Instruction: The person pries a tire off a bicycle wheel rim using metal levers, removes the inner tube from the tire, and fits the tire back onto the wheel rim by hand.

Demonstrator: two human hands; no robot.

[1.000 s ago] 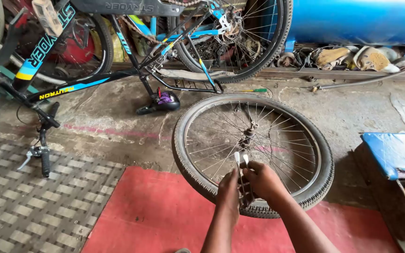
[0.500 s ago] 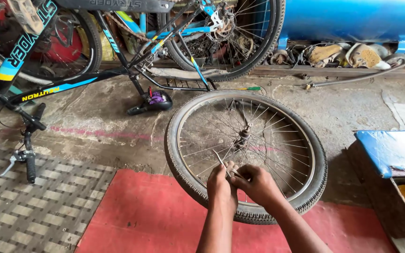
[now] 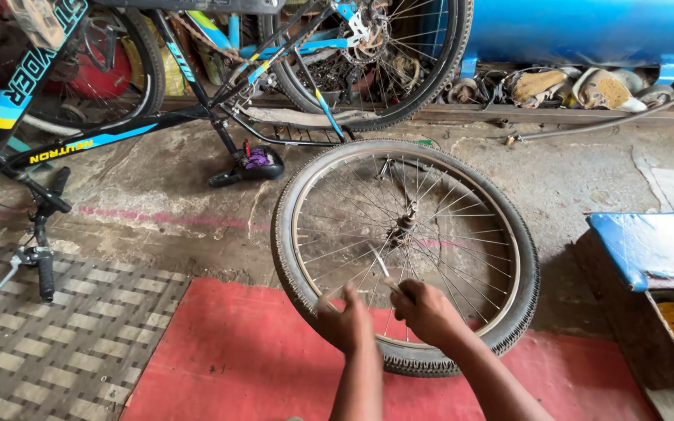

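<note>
A spoked bicycle wheel (image 3: 509, 234) with its tyre on lies flat on the concrete floor, its near edge on a red mat (image 3: 220, 359). My left hand (image 3: 349, 320) rests at the wheel's near rim, fingers closed around a thin light-coloured tool. My right hand (image 3: 427, 308) is just beside it, gripping a slim metal tool (image 3: 381, 267) that pokes up among the spokes. The hub (image 3: 403, 226) sits beyond both hands.
An upturned black and blue bicycle (image 3: 118, 132) stands at the back left, its handlebar (image 3: 40, 242) on the floor. A blue tank (image 3: 587, 31) and scrap lie behind. A blue-topped wooden box (image 3: 649, 249) is at the right. A patterned mat (image 3: 56, 335) covers the left floor.
My hands slid left along the near rim. The two tools that stood together between my hands are now apart, one in each hand.
</note>
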